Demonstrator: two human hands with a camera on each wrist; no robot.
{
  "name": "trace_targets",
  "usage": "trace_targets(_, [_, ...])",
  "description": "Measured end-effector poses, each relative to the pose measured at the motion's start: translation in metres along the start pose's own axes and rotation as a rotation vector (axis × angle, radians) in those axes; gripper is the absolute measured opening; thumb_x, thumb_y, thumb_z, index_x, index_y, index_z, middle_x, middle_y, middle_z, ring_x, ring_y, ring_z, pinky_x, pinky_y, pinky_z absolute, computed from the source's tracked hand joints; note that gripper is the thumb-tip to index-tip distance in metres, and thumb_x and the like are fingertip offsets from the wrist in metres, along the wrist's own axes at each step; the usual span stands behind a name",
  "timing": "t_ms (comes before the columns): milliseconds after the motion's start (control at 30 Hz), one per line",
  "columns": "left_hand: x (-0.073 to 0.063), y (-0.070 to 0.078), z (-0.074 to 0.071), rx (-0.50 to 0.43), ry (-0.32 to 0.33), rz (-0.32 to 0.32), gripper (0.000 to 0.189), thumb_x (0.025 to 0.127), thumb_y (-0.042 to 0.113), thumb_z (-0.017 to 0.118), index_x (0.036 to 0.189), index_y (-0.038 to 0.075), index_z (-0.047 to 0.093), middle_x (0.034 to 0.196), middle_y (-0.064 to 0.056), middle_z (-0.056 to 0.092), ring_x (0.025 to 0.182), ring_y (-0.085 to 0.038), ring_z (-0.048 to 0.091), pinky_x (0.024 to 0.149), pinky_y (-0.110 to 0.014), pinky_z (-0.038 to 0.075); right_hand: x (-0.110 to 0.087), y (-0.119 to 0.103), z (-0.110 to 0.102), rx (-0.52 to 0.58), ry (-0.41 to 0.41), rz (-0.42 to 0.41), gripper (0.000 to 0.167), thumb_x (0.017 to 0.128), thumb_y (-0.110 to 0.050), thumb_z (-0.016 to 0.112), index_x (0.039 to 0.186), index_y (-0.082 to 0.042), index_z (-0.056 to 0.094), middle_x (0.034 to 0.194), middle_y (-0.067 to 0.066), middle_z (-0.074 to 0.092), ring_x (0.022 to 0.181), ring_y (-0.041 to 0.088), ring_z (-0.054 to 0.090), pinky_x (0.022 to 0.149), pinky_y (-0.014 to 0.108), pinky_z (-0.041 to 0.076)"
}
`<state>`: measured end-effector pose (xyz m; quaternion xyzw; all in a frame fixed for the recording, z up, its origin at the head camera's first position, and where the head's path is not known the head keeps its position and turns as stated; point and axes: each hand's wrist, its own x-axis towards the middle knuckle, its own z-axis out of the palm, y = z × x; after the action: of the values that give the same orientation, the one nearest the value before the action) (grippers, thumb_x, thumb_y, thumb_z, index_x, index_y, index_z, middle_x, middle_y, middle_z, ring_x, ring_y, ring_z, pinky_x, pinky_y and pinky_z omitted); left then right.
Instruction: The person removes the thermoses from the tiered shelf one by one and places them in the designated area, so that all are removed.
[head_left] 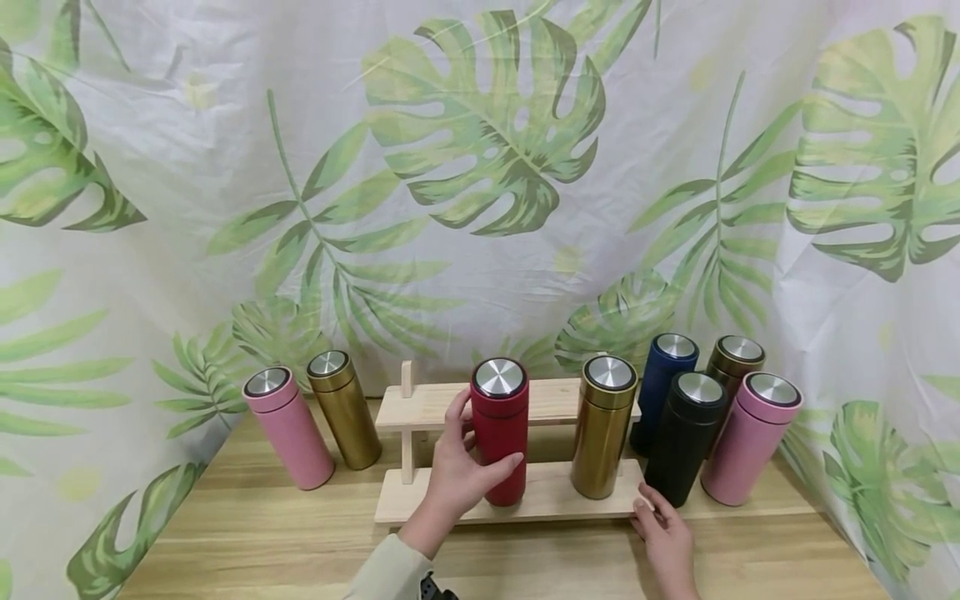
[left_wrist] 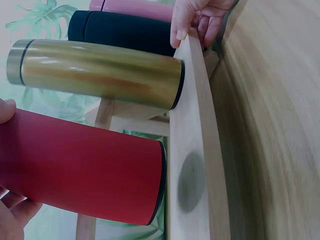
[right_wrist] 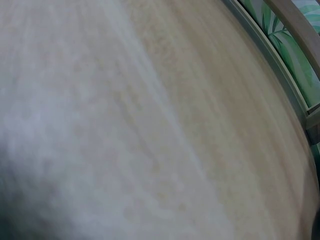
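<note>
My left hand (head_left: 459, 473) grips a red thermos bottle (head_left: 504, 454) round its body, with the thumb across the front. In the left wrist view the base of the red bottle (left_wrist: 100, 170) hangs a little off the lower board, above a dark shadow. A two-tier wooden rack (head_left: 543, 500) stands under it. My right hand (head_left: 663, 537) pinches the right front corner of the rack's lower board, as the left wrist view also shows. A gold thermos bottle (head_left: 602, 433) stands upright on that board, towards its right end. The right wrist view shows mostly blurred wood.
Left of the rack stand a pink bottle (head_left: 291, 433) and another gold bottle (head_left: 347, 417). Close on the right are a black bottle (head_left: 682, 446), a navy bottle (head_left: 662, 387), a brownish bottle (head_left: 733, 367) and a pink one (head_left: 750, 446). A leaf-print cloth (head_left: 480, 275) hangs behind the table (head_left: 285, 542).
</note>
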<state>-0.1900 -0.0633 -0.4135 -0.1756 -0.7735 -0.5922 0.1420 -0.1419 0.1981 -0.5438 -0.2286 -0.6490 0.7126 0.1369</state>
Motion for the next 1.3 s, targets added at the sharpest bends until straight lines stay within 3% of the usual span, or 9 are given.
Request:
trace_targets(167, [-0.004, -0.004, -0.013, 0.060, 0.052, 0.091, 0.099, 0.061, 0.007, 0.085, 0.139, 0.027, 0.028, 0.105, -0.006, 0.051, 0.096, -0.019, 0.056, 0.083, -0.034, 0.053, 0.000, 0.001, 0.000, 0.012, 0.005, 0.005, 0.039, 0.088, -0.023, 0.064, 0.123, -0.006, 0.058, 0.117, -0.012, 0.056, 0.082, -0.008, 0.057, 0.075, 0.015, 0.052])
trace_targets(333, [-0.007, -0.007, -0.026, 0.080, 0.087, 0.173, 0.099, 0.060, 0.007, 0.086, 0.139, 0.023, 0.028, 0.102, -0.006, 0.051, 0.092, -0.016, 0.056, 0.078, -0.033, 0.054, 0.000, -0.001, 0.000, -0.011, -0.003, -0.004, 0.047, 0.090, -0.023, 0.061, 0.129, 0.001, 0.051, 0.131, 0.006, 0.049, 0.082, -0.009, 0.057, 0.075, 0.015, 0.052])
trace_targets(400, [-0.008, -0.007, -0.032, 0.083, 0.105, 0.181, 0.099, 0.059, 0.005, 0.086, 0.139, 0.021, 0.028, 0.102, -0.006, 0.052, 0.091, -0.015, 0.056, 0.077, -0.033, 0.055, 0.001, -0.001, 0.001, -0.022, -0.006, -0.008, 0.050, 0.091, -0.023, 0.060, 0.130, 0.005, 0.048, 0.134, 0.011, 0.046, 0.082, -0.009, 0.056, 0.075, 0.015, 0.052])
trace_targets(600, [-0.014, -0.003, -0.048, 0.137, 0.193, 0.161, 0.101, 0.055, 0.000, 0.086, 0.136, 0.015, 0.029, 0.103, -0.009, 0.057, 0.092, -0.008, 0.053, 0.074, -0.035, 0.055, 0.002, 0.000, 0.002, -0.026, 0.001, 0.004, 0.049, 0.090, -0.022, 0.061, 0.130, 0.004, 0.048, 0.130, 0.005, 0.049, 0.080, -0.009, 0.057, 0.074, 0.015, 0.052])
trace_targets(733, [-0.020, 0.008, -0.059, 0.175, 0.237, 0.212, 0.100, 0.054, -0.005, 0.085, 0.135, 0.007, 0.029, 0.103, -0.014, 0.057, 0.092, -0.003, 0.051, 0.071, -0.037, 0.056, 0.002, 0.000, 0.001, -0.028, -0.009, 0.003, 0.050, 0.091, -0.022, 0.059, 0.131, 0.005, 0.047, 0.137, 0.017, 0.041, 0.080, -0.009, 0.057, 0.074, 0.014, 0.052])
trace_targets(833, [-0.024, 0.015, -0.066, 0.216, 0.280, 0.245, 0.099, 0.053, -0.007, 0.084, 0.135, 0.005, 0.028, 0.101, -0.015, 0.057, 0.091, 0.002, 0.050, 0.070, -0.028, 0.055, 0.002, 0.000, 0.000, -0.034, -0.009, 0.006, 0.050, 0.091, -0.023, 0.059, 0.131, 0.005, 0.047, 0.137, 0.016, 0.042, 0.080, -0.009, 0.057, 0.074, 0.014, 0.052])
trace_targets(933, [-0.027, 0.016, -0.073, 0.244, 0.322, 0.236, 0.099, 0.054, -0.008, 0.084, 0.135, 0.005, 0.028, 0.100, -0.013, 0.056, 0.090, 0.005, 0.048, 0.071, -0.015, 0.051, 0.001, 0.000, 0.000, -0.041, 0.000, 0.005, 0.048, 0.091, -0.023, 0.060, 0.130, 0.003, 0.050, 0.132, 0.010, 0.048, 0.078, -0.007, 0.058, 0.074, 0.014, 0.052])
trace_targets(1100, [-0.029, 0.010, -0.084, 0.273, 0.376, 0.223, 0.100, 0.053, -0.008, 0.084, 0.135, 0.005, 0.027, 0.099, -0.015, 0.054, 0.089, 0.005, 0.049, 0.071, -0.008, 0.047, 0.001, 0.001, 0.000, -0.031, 0.008, 0.005, 0.045, 0.090, -0.022, 0.061, 0.128, 0.000, 0.052, 0.129, 0.007, 0.050, 0.078, -0.006, 0.059, 0.074, 0.014, 0.052])
trace_targets(1300, [-0.030, -0.025, -0.102, 0.293, 0.459, 0.175, 0.106, 0.053, -0.002, 0.086, 0.139, 0.011, 0.025, 0.102, -0.006, 0.054, 0.087, 0.001, 0.052, 0.070, -0.009, 0.047, 0.001, -0.001, 0.000, -0.051, 0.001, 0.003, 0.048, 0.091, -0.022, 0.059, 0.130, 0.004, 0.048, 0.134, 0.014, 0.045, 0.078, -0.008, 0.058, 0.074, 0.014, 0.052])
